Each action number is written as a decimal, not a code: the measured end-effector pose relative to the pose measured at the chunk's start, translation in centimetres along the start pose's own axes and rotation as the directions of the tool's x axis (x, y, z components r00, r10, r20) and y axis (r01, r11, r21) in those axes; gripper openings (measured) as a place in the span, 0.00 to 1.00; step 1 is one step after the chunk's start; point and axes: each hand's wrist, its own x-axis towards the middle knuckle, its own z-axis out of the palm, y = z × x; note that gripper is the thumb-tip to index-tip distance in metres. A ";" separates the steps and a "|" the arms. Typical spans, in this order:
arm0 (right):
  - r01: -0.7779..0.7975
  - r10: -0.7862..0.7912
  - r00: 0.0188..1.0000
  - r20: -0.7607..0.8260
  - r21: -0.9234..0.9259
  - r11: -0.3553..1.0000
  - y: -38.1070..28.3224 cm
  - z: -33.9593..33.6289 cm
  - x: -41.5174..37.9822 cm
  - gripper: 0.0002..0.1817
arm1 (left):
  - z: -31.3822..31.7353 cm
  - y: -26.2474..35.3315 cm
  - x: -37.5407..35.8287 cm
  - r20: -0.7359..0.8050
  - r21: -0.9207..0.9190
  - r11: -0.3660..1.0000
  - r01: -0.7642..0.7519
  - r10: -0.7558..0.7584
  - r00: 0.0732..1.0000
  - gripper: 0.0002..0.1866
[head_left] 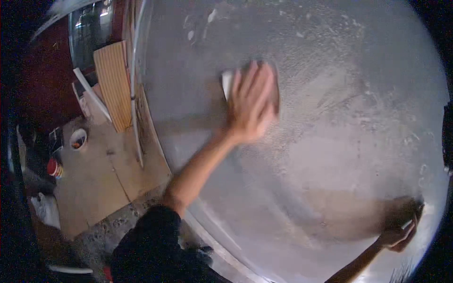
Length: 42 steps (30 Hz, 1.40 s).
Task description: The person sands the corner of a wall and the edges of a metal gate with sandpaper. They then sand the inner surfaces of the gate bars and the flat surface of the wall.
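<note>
My left hand (252, 104) lies flat on a large grey panel (203, 141), blurred by motion. Under its fingers is a flat pad (227, 84), its pale edge showing on the left; its exact kind is not clear. Whitish smears and scuffed, wet-looking patches cover the panel to the right of this hand. Down at the lower right, my right hand (401, 237) is at the panel's edge, fingers curled. A small pale thing shows at its fingers, too small to name, and a dark shadow falls beside it.
Left of the panel, a ribbed wooden board (113, 85) leans upright beside a white strip (92, 94). A white bucket (78, 139), a red-lidded container (54, 167) and a white bag (46, 210) stand on the floor (94, 188).
</note>
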 end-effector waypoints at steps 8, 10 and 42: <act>-0.069 0.071 0.997 0.013 -0.136 0.988 -0.3 3.2 -1.4 0.21 | 0.0 -13.3 11.2 -0.199 -0.179 0.923 0.341 -0.374 0.906 0.33; -0.092 0.095 0.996 0.004 -0.196 0.976 -0.9 3.4 -2.1 0.21 | 1.4 -5.2 4.5 -0.140 -0.044 0.944 0.326 -0.329 0.934 0.32; -0.452 0.502 0.789 -0.354 0.217 0.865 2.2 -3.4 -3.1 0.18 | -0.5 6.4 12.8 -0.301 -0.082 0.758 -0.648 0.601 0.741 0.31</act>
